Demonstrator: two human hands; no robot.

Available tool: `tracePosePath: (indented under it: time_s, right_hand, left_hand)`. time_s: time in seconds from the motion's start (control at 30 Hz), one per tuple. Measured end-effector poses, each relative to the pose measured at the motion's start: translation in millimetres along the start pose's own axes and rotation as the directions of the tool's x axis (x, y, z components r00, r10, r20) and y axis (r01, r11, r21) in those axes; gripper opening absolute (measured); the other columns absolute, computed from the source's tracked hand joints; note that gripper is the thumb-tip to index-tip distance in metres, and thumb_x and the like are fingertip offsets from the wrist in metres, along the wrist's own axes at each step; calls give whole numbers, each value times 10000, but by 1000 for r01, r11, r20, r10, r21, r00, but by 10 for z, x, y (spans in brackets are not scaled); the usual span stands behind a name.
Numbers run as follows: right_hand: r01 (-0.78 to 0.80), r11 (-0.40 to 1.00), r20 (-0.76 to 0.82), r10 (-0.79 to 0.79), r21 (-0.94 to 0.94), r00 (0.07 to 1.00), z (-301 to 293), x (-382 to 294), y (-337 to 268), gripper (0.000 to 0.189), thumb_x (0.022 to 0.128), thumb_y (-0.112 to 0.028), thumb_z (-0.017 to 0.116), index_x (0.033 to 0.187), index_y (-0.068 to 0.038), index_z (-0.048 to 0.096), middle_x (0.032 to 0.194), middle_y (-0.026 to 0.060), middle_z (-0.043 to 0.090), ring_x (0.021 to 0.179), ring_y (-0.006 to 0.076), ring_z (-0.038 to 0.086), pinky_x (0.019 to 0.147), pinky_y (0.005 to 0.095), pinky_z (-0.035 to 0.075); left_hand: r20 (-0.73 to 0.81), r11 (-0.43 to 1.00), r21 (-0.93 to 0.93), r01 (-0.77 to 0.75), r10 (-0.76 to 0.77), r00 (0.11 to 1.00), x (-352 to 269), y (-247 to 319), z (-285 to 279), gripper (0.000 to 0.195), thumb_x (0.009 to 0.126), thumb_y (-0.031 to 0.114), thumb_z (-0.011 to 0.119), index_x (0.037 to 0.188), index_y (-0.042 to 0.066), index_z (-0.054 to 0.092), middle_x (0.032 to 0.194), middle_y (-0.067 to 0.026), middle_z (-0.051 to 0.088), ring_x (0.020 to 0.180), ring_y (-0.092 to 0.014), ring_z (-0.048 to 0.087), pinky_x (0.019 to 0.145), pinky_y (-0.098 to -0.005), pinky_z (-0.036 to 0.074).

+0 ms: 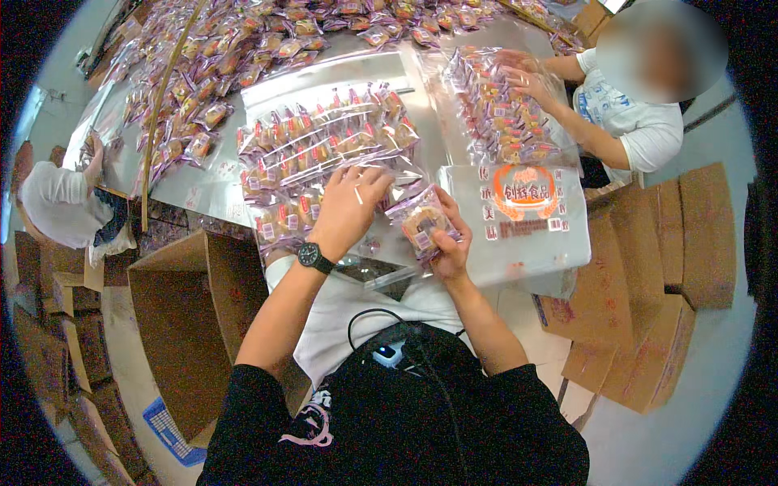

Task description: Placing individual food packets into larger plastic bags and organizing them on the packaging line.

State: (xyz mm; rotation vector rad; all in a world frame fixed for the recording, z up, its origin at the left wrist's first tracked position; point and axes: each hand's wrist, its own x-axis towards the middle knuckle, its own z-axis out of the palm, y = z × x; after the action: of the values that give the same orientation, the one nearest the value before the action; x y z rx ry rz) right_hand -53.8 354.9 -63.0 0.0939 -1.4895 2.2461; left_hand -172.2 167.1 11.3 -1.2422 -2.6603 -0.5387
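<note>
My right hand (451, 238) grips a wrapped round pastry (419, 225) in a purple-edged clear packet. Beside it, my left hand (354, 203), with a black watch on its wrist, lies over the near edge of a large clear plastic bag (322, 130); whether its fingers hold anything I cannot tell. Rows of similar packets (292, 212) fill that bag, upright and close together. To the right lies a stack of flat printed plastic bags (513, 243) with red and orange writing.
Loose packets (200, 79) are heaped across the metal table (213, 209), partly behind a wooden strip (159, 109). A co-worker's hands (529, 76) touch another filled bag (504, 115) at right. Another person (61, 200) is at left. Cardboard boxes (176, 328) stand on both sides.
</note>
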Motion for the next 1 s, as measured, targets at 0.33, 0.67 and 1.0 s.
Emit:
tracePosePath:
  time_s: [0.33, 0.67, 1.0]
  right_hand:
    - [99, 789, -77, -182, -607, 980, 391, -9, 1, 477, 818, -174, 821, 1250, -10, 702, 1525, 216, 444, 1388, 331, 474, 1150, 422, 395]
    - [105, 724, -102, -236, -682, 966, 366, -31, 10, 440, 796, -129, 820, 1213, -23, 725, 1485, 202, 482, 1372, 347, 512, 1116, 428, 464]
    - [156, 622, -91, -346, -767, 934, 377, 21, 142, 472, 768, -133, 846, 1213, -66, 704, 1470, 199, 487, 1348, 374, 508, 1118, 452, 447]
  left_hand:
    - [-92, 999, 45, 4, 0, 996, -196, 32, -89, 402, 884, 54, 593, 1273, 126, 660, 1313, -40, 666, 1316, -266, 561, 1126, -521, 378]
    - [-41, 987, 160, -24, 31, 999, -263, -1, -170, 422, 855, 107, 638, 1256, 223, 697, 1316, 46, 656, 1171, -240, 600, 1108, -501, 390]
    - [-40, 980, 194, -47, 56, 998, -295, -82, -98, 369, 890, 142, 591, 1231, 214, 712, 1343, 40, 644, 1189, -241, 589, 1096, -502, 405]
